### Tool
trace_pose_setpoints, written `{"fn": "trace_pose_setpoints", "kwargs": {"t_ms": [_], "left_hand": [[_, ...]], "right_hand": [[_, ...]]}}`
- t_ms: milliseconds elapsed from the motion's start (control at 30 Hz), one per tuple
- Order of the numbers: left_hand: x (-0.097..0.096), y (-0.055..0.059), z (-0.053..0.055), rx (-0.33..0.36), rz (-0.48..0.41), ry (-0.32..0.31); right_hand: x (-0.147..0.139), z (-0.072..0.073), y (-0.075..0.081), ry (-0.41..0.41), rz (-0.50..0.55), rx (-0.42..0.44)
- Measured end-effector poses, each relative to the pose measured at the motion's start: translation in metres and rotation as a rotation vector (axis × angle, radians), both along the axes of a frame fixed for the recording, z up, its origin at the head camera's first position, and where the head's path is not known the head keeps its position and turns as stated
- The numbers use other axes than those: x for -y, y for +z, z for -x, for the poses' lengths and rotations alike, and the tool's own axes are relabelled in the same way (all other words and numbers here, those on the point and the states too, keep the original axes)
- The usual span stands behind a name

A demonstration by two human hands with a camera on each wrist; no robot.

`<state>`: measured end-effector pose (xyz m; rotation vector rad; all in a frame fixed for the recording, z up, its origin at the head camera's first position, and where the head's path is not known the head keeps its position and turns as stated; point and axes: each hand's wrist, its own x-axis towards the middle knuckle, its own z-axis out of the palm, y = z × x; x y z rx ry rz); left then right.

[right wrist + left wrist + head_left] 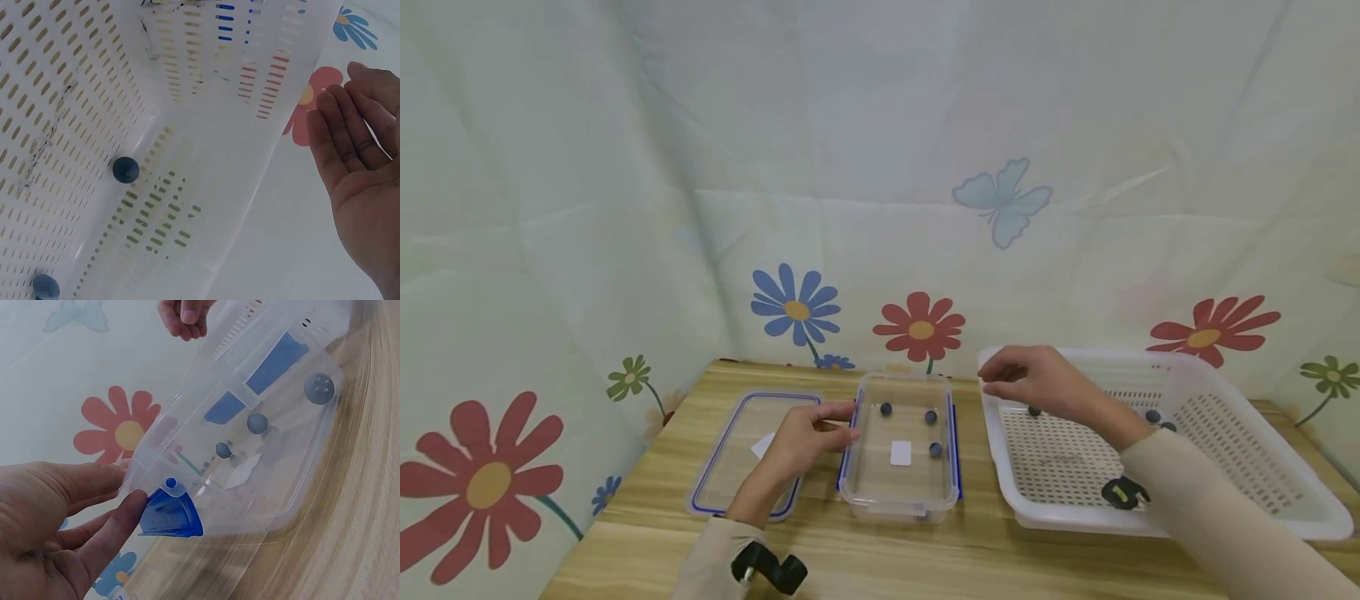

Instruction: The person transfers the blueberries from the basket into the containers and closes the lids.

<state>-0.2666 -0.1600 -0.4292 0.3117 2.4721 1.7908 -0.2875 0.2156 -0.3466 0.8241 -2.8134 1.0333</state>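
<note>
A clear plastic food container [899, 505] with blue latches holds three blueberries [936, 450] and a small white square [900, 453]. At its left rim, my left hand [805, 437] pinches the wall beside a blue latch [170, 515], thumb and finger on either side. My right hand [1037, 382] hovers above the left rim of a white perforated basket [1090, 521]. Its fingers are loosely bent, and nothing shows between them in the right wrist view. More blueberries [125, 170] lie in the basket, partly hidden by the right arm in the head view.
A clear lid [715, 471] with a blue seal lies flat left of the container, partly under my left hand, with a white piece [762, 446] on it. The wooden table [880, 558] meets a flowered curtain [865, 225] at the back.
</note>
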Motion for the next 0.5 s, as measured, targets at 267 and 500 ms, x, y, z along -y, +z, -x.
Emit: {"fn": "trace_pose_setpoints", "kwargs": {"t_ms": [267, 500], "left_hand": [[0.001, 0.000, -0.001, -0.004, 0.003, -0.004], [0.000, 0.000, -0.001, -0.001, -0.001, -0.006]], "right_hand": [[-0.019, -0.002, -0.001, -0.039, -0.005, -0.010], [-0.034, -0.003, -0.002, -0.066, -0.017, -0.024]]}}
